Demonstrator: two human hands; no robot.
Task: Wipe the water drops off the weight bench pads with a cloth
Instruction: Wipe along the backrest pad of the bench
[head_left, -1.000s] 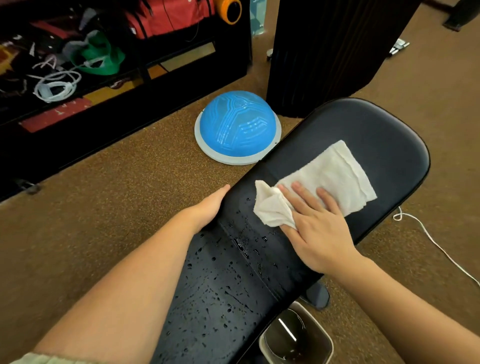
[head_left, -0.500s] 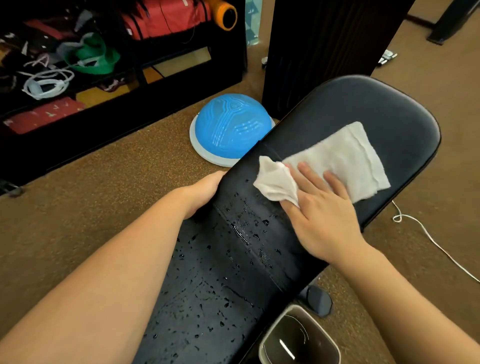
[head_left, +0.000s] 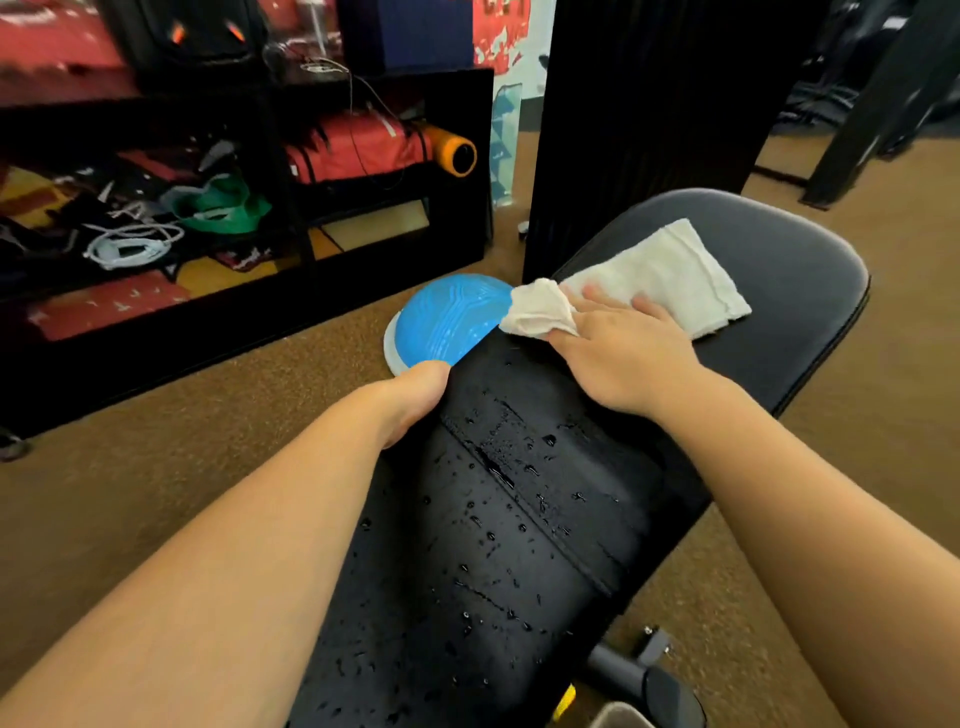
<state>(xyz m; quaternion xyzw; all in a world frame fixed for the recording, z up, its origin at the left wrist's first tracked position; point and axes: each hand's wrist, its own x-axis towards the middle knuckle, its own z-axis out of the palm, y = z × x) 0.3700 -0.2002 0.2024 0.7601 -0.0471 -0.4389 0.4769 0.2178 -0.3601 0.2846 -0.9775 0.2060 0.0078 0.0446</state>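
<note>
biggest thing here is the bench (head_left: 779, 312): black smooth padding, rounded at the far end, running from under both forearms out past the right hand (head_left: 628, 353). a seam (head_left: 493, 462) just nearer than the hands splits it into two pads. the near pad is glossy and speckled with drops (head_left: 549, 440); the far pad looks matte and dry as far as i can tell.

the floor (head_left: 156, 493) is brown and grainy, carpet-like, on both sides of the arms. out beyond the left hand (head_left: 415, 400) there's a low black rack (head_left: 208, 353) stuffed with red bags (head_left: 358, 150), a green band (head_left: 223, 208), a white cord (head_left: 130, 247) and an orange-ended roll (head_left: 460, 153), all pretty blurry. a tall black ribbed column (head_left: 639, 130) stands beyond the right hand and hides whatever's behind it.

a blue ribbed dome (head_left: 447, 322) with a pale rim sits on the floor just past the left hand, its right side cut off by the bench and the cloth (head_left: 670, 280).

the cloth is white, thin and woven, lying flat as a rough rectangle on the far pad, with one corner scrunched up at the bench's left edge. the right hand lies flat on its near end, fingers straight and spread, pressing down. the left hand is curled over the bench's left edge, gripping it, with its fingers out of sight underneath.

nearer than the right forearm a grey bit of frame (head_left: 639, 675) pokes out below the bench.
</note>
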